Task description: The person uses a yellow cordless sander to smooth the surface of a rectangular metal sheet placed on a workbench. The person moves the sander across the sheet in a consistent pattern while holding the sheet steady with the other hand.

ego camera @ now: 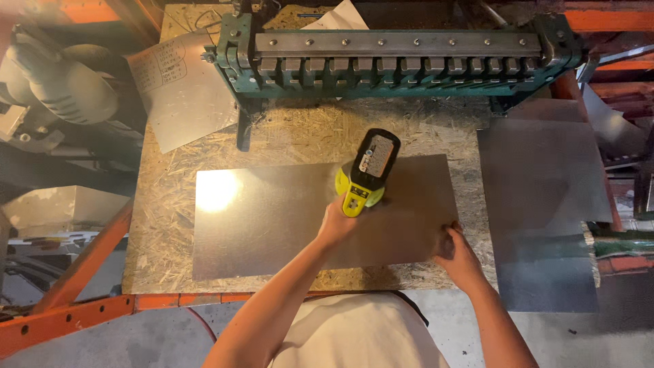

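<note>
Closest in, the right hand (455,253) is pressed on the near right corner of a flat rectangular sheet of grey galvanized metal (286,218), fingers curled over its edge so it's pinning or pinching the sheet there; can't really tell which. Just left of that and a bit farther out, the left hand (336,225) is wrapped tight around the grip of a lime-yellow and black cordless power tool (366,174), which sticks up and away from the fist, over the right half of the sheet. Whether the tool's business end touches the metal is hidden under it. The sheet lies flat on a chipboard workbench top (300,133), with a bright light glare on its far left part, well away from both hands. To the right of the right hand a second, duller grey metal sheet (545,204) hangs off the bench edge. Beyond the tool sits a green sheet-metal bending brake with a row of steel fingers (402,58), and left of that a loose metal offcut with scribbled marks (180,92).
</note>
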